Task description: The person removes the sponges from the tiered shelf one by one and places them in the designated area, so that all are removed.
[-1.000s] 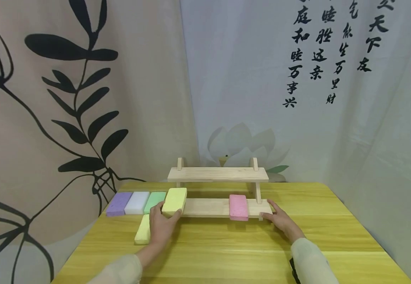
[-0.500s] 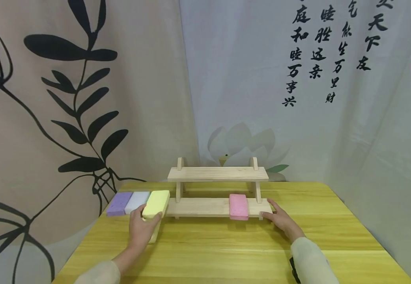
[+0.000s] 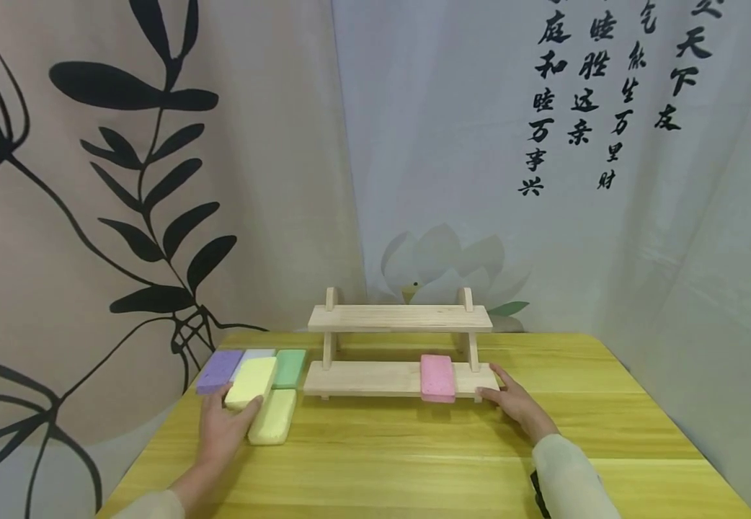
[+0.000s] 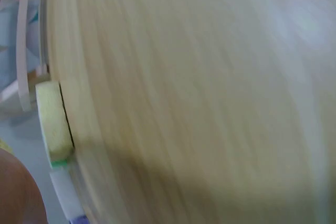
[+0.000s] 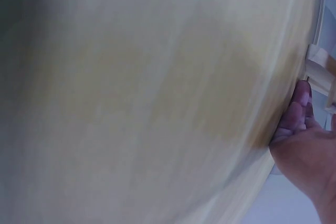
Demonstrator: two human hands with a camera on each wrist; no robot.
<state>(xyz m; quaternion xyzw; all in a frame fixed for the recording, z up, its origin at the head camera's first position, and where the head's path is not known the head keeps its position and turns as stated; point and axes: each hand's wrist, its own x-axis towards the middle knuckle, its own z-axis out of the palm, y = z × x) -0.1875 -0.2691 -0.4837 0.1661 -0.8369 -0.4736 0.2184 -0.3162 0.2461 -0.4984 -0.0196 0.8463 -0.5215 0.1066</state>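
Observation:
My left hand point(image 3: 218, 434) grips a yellow sponge point(image 3: 252, 382) by its sides, above the white sponge point(image 3: 259, 353) and partly covering it. A second yellow sponge point(image 3: 274, 418) lies on the table just right of that hand, in front of the green sponge point(image 3: 290, 366). On the lower board of a two-tier wooden shelf point(image 3: 362, 378) rests a pink sponge point(image 3: 437, 378), right of the middle. My right hand point(image 3: 521, 409) holds the right end of that board, thumb in front. In the left wrist view, part of my left hand point(image 4: 20, 195) shows low at the left.
A purple sponge point(image 3: 218, 371) ends the row at the far left. The shelf's upper board point(image 3: 400, 318) stands behind the lower one. A wood-grain table point(image 3: 414, 468) spreads in front, with a printed curtain point(image 3: 272, 180) behind.
My left hand has carried the yellow sponge leftward, away from the shelf and across the green sponge to the white one. The green sponge is uncovered again. My right hand stays at the shelf end.

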